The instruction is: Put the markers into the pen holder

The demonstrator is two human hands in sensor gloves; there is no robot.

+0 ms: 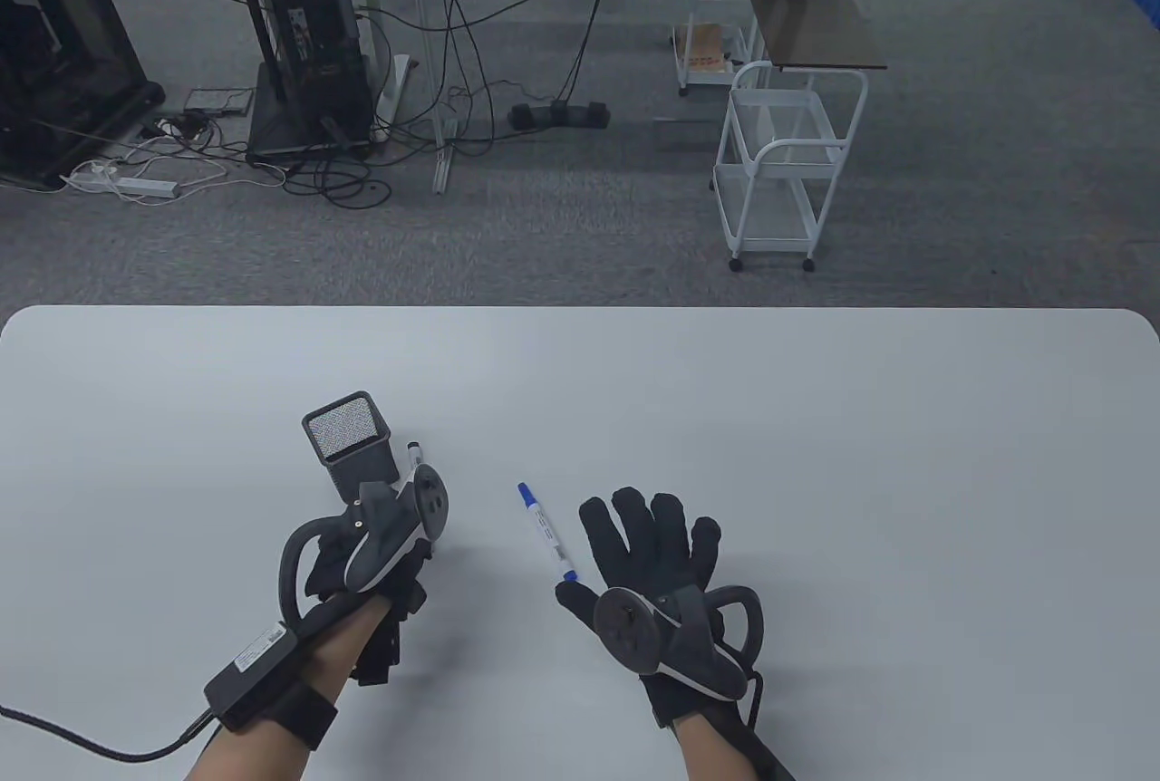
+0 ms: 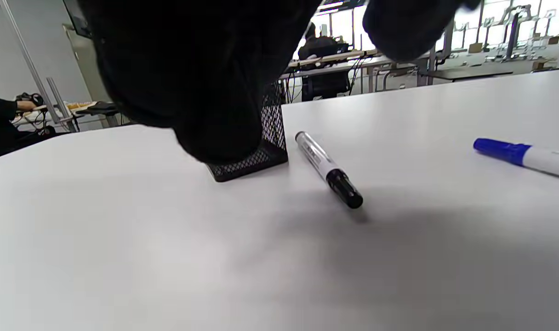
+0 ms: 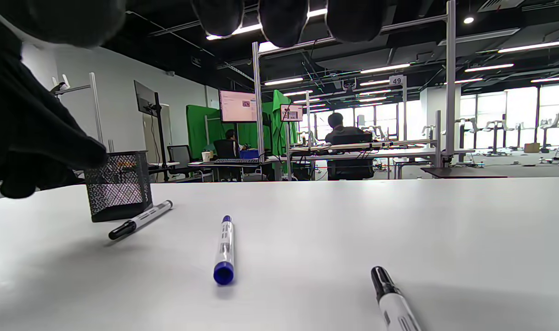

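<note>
Under the right hand, a black marker hides.

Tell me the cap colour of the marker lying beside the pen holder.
Black: the marker by the pen holder has a black cap, clearest in the left wrist view.

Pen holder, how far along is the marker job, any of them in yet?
Nothing looks done: the mesh pen holder appears empty. Three markers lie on the table: a black-capped marker beside the holder, the blue marker in the middle, and another black-capped one under the right hand. Neither hand visibly holds a marker; the left hand hovers near the holder. All three remain.
</note>
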